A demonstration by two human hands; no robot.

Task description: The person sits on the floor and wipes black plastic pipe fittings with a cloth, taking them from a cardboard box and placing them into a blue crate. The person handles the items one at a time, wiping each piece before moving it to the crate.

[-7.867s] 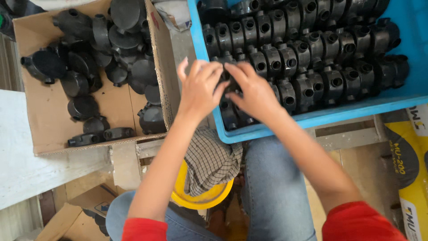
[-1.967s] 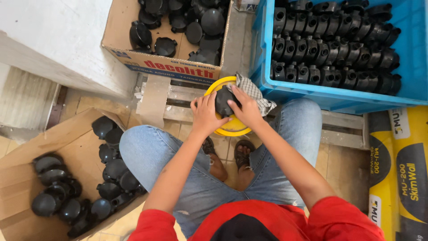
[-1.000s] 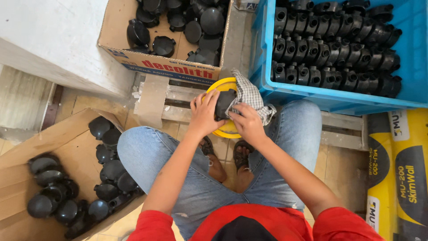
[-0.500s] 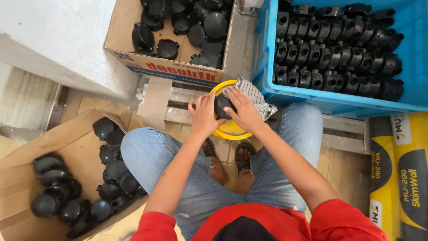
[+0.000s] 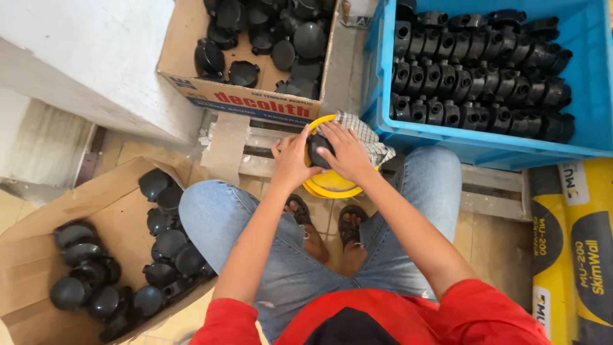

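Black and rounded, a plastic part (image 5: 317, 149) is gripped between both hands above a yellow bowl (image 5: 332, 185), just in front of the knees. The left hand (image 5: 292, 158) is closed around the part's left side; the right hand (image 5: 348, 153) is curled over its top and right side, fingers pressed to it. A checked cloth (image 5: 365, 134) is draped over the bowl's far rim, just beside the right hand. Rows of black fittings are stacked in a blue crate (image 5: 511, 144) ahead to the right. More black parts are heaped in a cardboard box (image 5: 252, 96) ahead and in a second open carton (image 5: 96, 204) on the floor by the left leg.
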